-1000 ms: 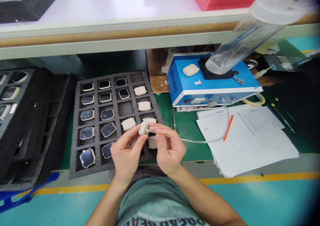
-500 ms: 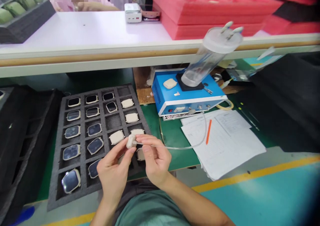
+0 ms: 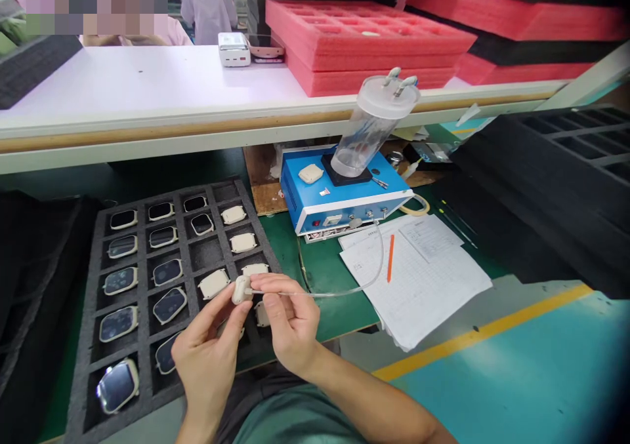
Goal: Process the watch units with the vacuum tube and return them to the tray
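Observation:
Between the thumb and fingers of my left hand point(image 3: 211, 355) is a beige watch case point(image 3: 241, 289), turned edge-on. My right hand point(image 3: 291, 319) pinches the end of a clear tube point(image 3: 339, 294), whose tip meets the side of the case. That tube curves back to the front of a blue machine box point(image 3: 339, 202). Below and left of my hands lies a dark grey foam tray point(image 3: 142, 365). Its compartments hold several watches with dark screens point(image 3: 121, 282) and several beige cases point(image 3: 214, 284); my hands hide some of them.
A clear cylinder point(image 3: 361, 132) and another beige case point(image 3: 311, 173) sit on the box. Papers point(image 3: 423, 286) with an orange stick point(image 3: 390, 258) lie to the right. Red foam trays point(image 3: 364, 50) stand on the shelf point(image 3: 147, 90); black trays point(image 3: 551, 188) flank the right. People are beyond the shelf.
The camera view has shifted, so the bench things appear further left and most of them lower. My hands keep the same hold on the watch case and tube.

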`<control>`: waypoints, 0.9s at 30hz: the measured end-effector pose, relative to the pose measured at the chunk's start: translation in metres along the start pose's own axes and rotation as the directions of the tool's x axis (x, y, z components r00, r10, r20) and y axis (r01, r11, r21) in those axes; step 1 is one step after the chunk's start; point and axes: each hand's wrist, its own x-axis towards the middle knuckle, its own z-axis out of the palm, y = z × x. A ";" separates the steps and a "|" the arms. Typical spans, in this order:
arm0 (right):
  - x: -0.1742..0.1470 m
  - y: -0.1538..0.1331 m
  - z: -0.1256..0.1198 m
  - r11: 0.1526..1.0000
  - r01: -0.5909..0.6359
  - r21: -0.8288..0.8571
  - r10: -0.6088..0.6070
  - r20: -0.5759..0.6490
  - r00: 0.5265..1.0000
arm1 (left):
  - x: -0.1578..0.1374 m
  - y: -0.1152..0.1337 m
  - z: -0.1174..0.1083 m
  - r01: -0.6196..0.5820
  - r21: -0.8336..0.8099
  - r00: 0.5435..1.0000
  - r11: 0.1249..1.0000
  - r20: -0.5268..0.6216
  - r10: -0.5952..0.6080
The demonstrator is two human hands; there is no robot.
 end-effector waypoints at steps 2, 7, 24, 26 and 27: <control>0.000 -0.001 0.000 1.000 0.001 0.009 -0.001 -0.002 1.000 | 0.000 0.000 0.000 0.009 -0.008 1.000 1.000 -0.002 -0.009; 0.001 -0.002 0.001 1.000 0.005 0.008 -0.005 -0.007 1.000 | 0.001 0.000 0.001 0.020 -0.015 1.000 1.000 -0.003 -0.020; 0.000 -0.001 -0.001 1.000 0.009 -0.027 -0.009 -0.003 1.000 | 0.001 0.002 0.000 -0.012 0.033 1.000 0.999 -0.013 0.013; 0.001 -0.001 -0.001 1.000 0.009 -0.027 -0.009 -0.001 1.000 | 0.001 0.001 -0.001 -0.008 0.041 1.000 0.999 -0.017 0.009; 0.001 -0.002 -0.001 1.000 0.010 -0.027 -0.010 -0.001 1.000 | 0.001 0.001 -0.001 -0.006 0.045 1.000 0.999 -0.019 0.007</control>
